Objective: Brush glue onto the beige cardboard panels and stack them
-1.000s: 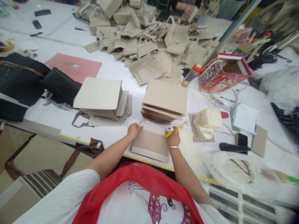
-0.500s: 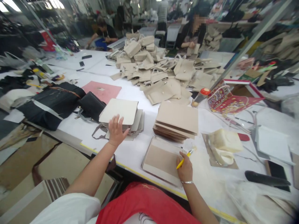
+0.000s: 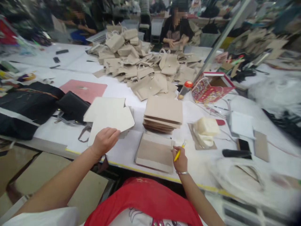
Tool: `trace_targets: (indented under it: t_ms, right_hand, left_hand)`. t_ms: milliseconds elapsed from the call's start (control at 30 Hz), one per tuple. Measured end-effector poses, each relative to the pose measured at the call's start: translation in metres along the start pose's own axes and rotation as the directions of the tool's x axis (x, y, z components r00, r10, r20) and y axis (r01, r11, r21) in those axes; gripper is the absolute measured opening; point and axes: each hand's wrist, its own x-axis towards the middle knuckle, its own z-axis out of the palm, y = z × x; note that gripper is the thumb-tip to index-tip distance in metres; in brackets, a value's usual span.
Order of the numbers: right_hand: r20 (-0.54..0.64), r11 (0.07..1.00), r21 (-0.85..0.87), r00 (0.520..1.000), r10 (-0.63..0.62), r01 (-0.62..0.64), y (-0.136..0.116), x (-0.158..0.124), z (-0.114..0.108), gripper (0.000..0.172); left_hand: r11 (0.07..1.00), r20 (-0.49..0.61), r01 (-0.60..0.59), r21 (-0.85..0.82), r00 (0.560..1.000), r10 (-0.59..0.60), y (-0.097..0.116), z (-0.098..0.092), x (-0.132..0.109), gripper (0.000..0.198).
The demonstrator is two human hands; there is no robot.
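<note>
My left hand (image 3: pixel 105 140) is closed on the near edge of a cream bag panel (image 3: pixel 114 118), which lies askew over another pale panel (image 3: pixel 103 103) on the left stack. My right hand (image 3: pixel 181 162) grips a yellow pen-like tool (image 3: pixel 177 155) with a pale tip; its exact kind is unclear. That hand rests at the right edge of a low pile of beige panels (image 3: pixel 154 153) in front of me. Just behind the pile stands a taller stack of beige panels (image 3: pixel 163 108).
Beige bag pieces (image 3: pixel 143 67) are heaped at the back. A black bag (image 3: pixel 75 106) and a pink sheet (image 3: pixel 87 89) are on the left. To the right lie a yellowish foam block (image 3: pixel 208 126), a red patterned box (image 3: pixel 211 88) and a phone (image 3: pixel 244 147). A co-worker (image 3: pixel 176 31) sits across the table.
My left hand has gone from lying spread on the left stack to gripping a cream panel, drawn toward me and turned. My right hand keeps the yellow tool. The whole view has shifted right.
</note>
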Motion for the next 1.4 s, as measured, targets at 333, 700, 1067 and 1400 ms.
trace_targets:
  t_ms: [333,700,1067,1400]
  right_hand:
    - [0.123,0.989,0.14,0.992,0.038,-0.055,0.005,-0.032,0.004,0.027]
    - [0.047,0.996,-0.075,0.998,-0.049,0.052,0.028,-0.042,-0.004,0.028]
    - [-0.21,0.926,0.355,0.976,-0.055,0.129,-0.064,0.109,-0.126,0.049]
    - [0.538,0.852,0.503,0.824,-0.178,-0.145,-0.193,0.238,-0.019,0.03]
  left_hand:
    - [0.835,0.166,-0.433,-0.339,0.846,0.506,0.181,0.112,-0.011,0.015]
    - [0.705,0.23,-0.505,-0.498,0.706,0.669,0.193,0.141,-0.003,0.011]
    - [0.895,-0.096,-0.324,-0.306,0.946,0.31,0.156,0.107,0.098,0.028]
    - [0.991,0.237,0.052,-0.127,0.971,-0.02,0.12,0.111,0.204,0.07]
